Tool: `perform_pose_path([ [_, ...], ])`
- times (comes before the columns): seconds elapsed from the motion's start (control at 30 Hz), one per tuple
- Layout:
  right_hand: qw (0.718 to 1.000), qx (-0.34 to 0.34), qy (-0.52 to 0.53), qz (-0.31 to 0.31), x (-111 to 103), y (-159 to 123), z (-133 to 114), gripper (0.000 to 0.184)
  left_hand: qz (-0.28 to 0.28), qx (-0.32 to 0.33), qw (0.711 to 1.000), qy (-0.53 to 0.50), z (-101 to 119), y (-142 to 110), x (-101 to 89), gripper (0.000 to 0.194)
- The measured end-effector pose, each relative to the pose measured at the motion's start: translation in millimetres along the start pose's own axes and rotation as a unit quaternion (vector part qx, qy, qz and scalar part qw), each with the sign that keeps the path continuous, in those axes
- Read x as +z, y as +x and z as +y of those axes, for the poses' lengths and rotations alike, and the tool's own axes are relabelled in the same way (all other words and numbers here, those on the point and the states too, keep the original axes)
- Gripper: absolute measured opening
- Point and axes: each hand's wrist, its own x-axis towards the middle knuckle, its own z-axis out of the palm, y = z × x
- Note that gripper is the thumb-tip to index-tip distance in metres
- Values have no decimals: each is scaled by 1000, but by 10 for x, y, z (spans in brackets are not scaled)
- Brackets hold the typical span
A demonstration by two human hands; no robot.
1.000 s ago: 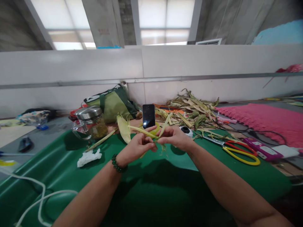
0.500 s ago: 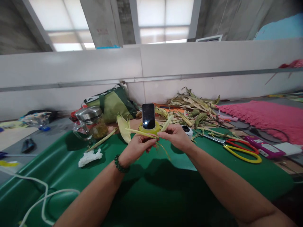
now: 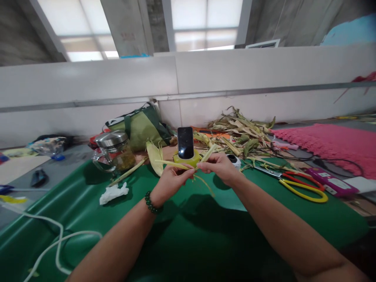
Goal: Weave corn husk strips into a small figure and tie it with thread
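Above the green mat, both my hands pinch pale corn husk strips close together. My left hand, with a dark green bead bracelet at the wrist, is closed on a husk strip that points left. My right hand is closed on the lower end of a folded husk strip that slants up to the right. A thin loose strand hangs below the fingers. Where the strips meet, the fingertips hide them. Just behind stands a phone on a yellow tape roll.
A large husk, a glass jar and a crumpled tissue lie on the left. Scissors with red and yellow handles lie right. A husk pile and a green bag are behind. A white cable crosses front left.
The view has shifted slightly, moving the scene a little to the right. My hands keep their pinch on the husk strips, and the fingertips have drawn slightly closer together.
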Motion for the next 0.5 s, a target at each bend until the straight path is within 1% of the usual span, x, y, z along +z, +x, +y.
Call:
perform_pose_path([
  [0.03, 999, -20, -29, 24, -42, 11, -5, 30, 9, 9, 1000, 13, -11, 6, 3, 26],
  [0.07, 994, -56, -68, 61, -78, 16, -16, 30, 15, 18, 999, 28, -24, 12, 7, 24],
  [0.1, 981, -109, -115, 113, -100, 12, -32, 30, 16, 27, 999, 42, -37, 17, 13, 22],
  [0.13, 963, -164, -162, 142, -106, -1, -49, 32, 11, 33, 998, 58, -48, 20, 21, 20],
  [0.17, 948, -209, -199, 133, -95, -21, -66, 33, -1, 37, 997, 75, -55, 19, 31, 20],
  [0.2, 941, -239, -223, 84, -68, -46, -79, 32, -18, 41, 995, 90, -56, 13, 43, 22],
  [0.27, 930, -270, -251, -8, 6, -97, -91, 25, -47, 49, 992, 109, -39, -10, 68, 27],
  [0.3, 927, -272, -254, -35, 41, -117, -91, 25, -60, 54, 990, 113, -24, -25, 80, 28],
  [0.4, 926, -275, -251, -65, 93, -147, -86, 28, -83, 60, 988, 115, 20, -60, 107, 26],
  [0.5, 915, -303, -254, -76, 104, -165, -93, 25, -105, 38, 988, 111, 5, -63, 143, 24],
])
